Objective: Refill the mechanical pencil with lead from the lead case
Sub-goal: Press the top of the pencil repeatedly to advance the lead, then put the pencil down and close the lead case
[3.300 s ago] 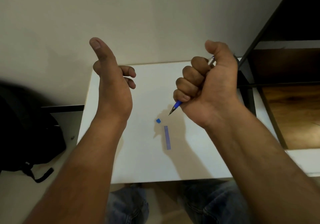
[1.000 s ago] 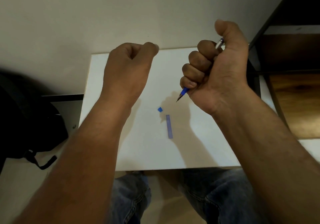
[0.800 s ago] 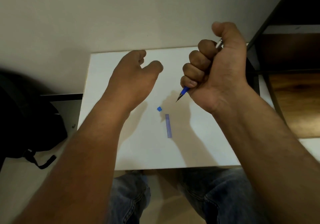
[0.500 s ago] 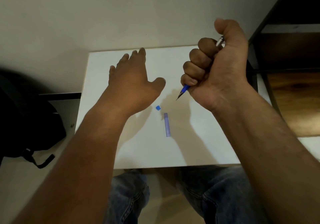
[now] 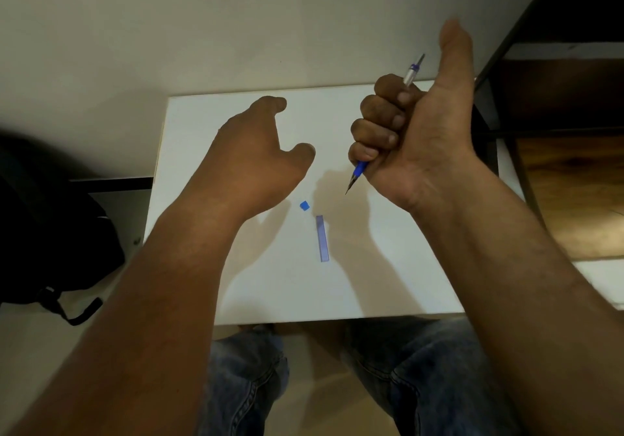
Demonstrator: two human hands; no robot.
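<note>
My right grip (image 5: pixel 408 138) fists the pencil (image 5: pixel 357 173), thumb now lifted off; my emptied left grip (image 5: pixel 260 158) has dropped, half-open, toward the lead case (image 5: pixel 322 238).

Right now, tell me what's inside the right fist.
The right hand grips the mechanical pencil: tip pokes out below, metal end above. Its middle barrel is covered by the fingers.
</note>
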